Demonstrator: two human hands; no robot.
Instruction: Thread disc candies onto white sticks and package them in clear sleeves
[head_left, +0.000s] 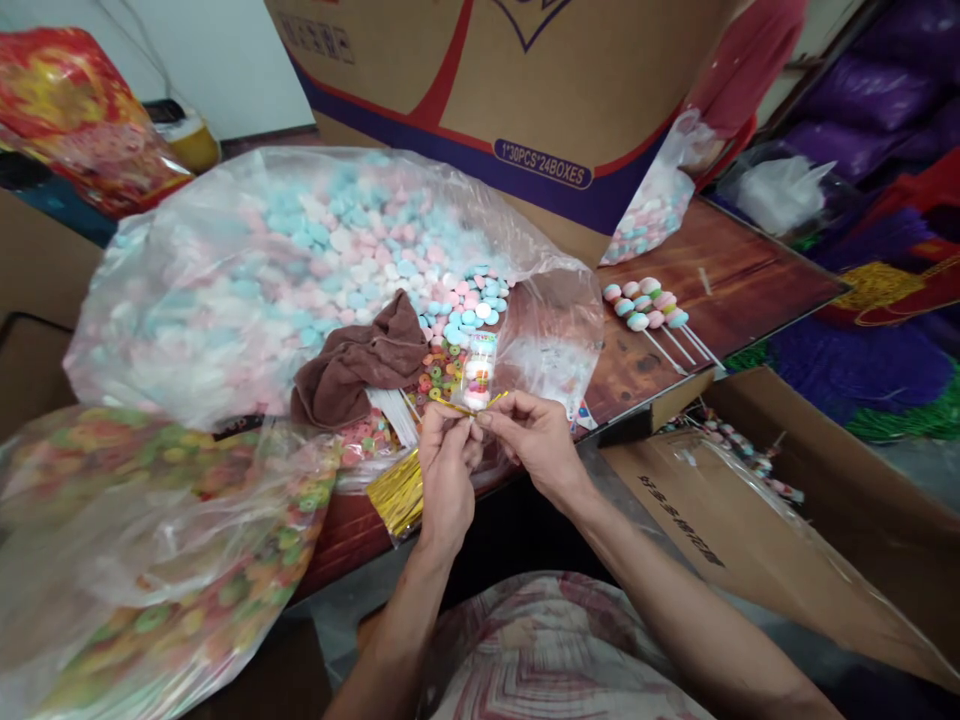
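A candy skewer [478, 376] in a clear wrapper stands upright between my hands, its stacked white, orange and pink sweets above my fingertips. A gold twist tie [453, 406] crosses the wrapper's lower end. My left hand [448, 455] is closed, pinching the tie on one side; my right hand [534, 436] pinches it on the other. The stick below the sweets is mostly hidden by my fingers. Close to my left hand lie a bundle of gold twist ties [396, 497] and some white sticks [396, 415]. Loose ring candies [442, 372] lie just beyond.
A large clear bag of pastel candies [300, 240] covers the table, with a brown cloth [364, 365] on it. Ring candies fill another bag [225, 570] at left. Finished skewers [646, 304] lie right. An open carton [675, 520] holds more. A person's sleeve [757, 65] shows behind.
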